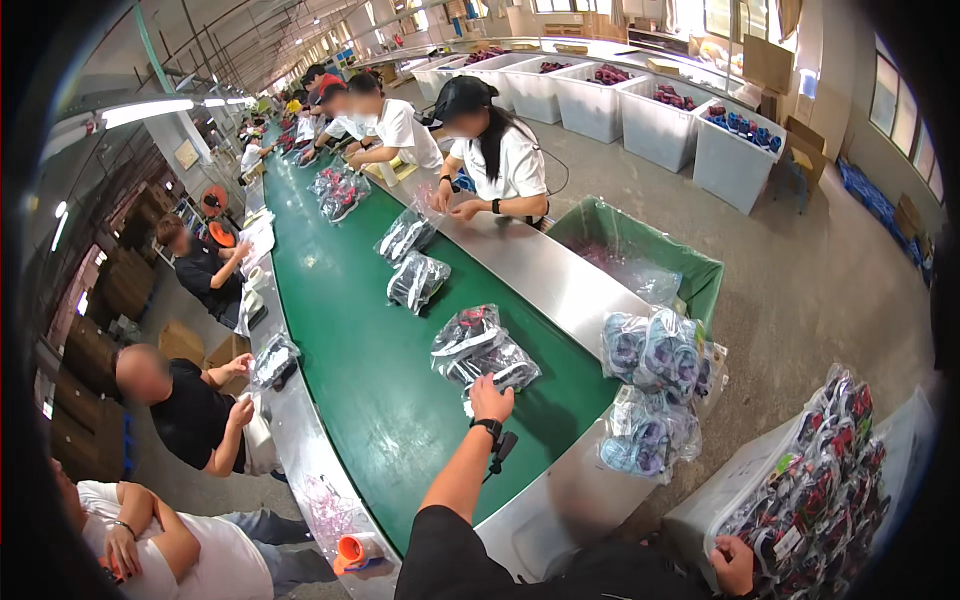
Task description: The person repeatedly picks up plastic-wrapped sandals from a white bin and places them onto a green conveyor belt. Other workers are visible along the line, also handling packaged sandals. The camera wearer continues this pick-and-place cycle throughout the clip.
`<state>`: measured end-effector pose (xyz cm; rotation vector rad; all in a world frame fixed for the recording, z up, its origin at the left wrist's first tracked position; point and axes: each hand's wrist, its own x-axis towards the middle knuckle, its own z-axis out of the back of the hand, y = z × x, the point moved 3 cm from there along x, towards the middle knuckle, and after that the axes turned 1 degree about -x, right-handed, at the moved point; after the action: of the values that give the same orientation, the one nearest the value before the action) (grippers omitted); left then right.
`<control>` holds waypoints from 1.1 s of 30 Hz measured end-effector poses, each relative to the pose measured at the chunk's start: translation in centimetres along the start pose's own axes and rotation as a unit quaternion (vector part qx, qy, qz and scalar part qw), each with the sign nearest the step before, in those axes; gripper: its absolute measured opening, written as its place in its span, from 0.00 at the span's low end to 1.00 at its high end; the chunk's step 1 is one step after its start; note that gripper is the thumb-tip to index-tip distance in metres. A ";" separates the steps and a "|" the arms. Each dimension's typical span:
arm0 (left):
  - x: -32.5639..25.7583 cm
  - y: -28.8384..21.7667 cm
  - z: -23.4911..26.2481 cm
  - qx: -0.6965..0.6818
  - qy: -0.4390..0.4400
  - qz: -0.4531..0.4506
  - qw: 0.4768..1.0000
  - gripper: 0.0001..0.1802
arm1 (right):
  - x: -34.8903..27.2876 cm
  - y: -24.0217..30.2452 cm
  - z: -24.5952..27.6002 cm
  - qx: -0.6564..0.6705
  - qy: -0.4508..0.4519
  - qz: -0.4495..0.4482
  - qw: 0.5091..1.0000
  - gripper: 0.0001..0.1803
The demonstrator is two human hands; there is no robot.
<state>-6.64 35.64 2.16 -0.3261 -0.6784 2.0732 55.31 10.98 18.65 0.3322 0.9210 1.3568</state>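
My left hand [491,400], with a black watch on the wrist, reaches over the green conveyor belt [350,400]. Its fingers are closed on the near edge of a clear-bagged pair of dark shoes [503,364] with white soles. Another bagged pair with red parts [468,330] lies against it on the far side. Low on the right, my right hand [732,565] curls its fingers at the near rim of a white plastic bin [705,515]. Bagged dark and red shoes [825,480] are heaped high in that bin.
Bagged light-blue shoes [650,380] are stacked at the belt's right end. A green-lined bin [700,270] stands behind them. Farther along the belt lie more bagged shoes [417,282]. People work on both sides; an orange tape roll [358,550] sits on the left ledge.
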 end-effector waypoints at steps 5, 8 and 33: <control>2.1 0.3 -1.6 0.067 0.038 0.025 0.997 0.42 | 0.4 3.0 0.5 -0.086 0.027 0.057 0.994 0.18; -1.4 0.1 -2.6 0.125 0.080 -0.017 0.989 0.46 | 0.8 2.8 0.0 -0.064 0.025 0.036 0.997 0.18; -5.0 0.0 -1.6 0.139 0.166 -0.059 0.975 0.48 | -0.1 1.3 -2.3 0.054 -0.033 0.029 0.998 0.19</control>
<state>-3.11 32.04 0.74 -0.4453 -0.1977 1.9085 52.74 10.50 18.14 0.4882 0.9376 1.3433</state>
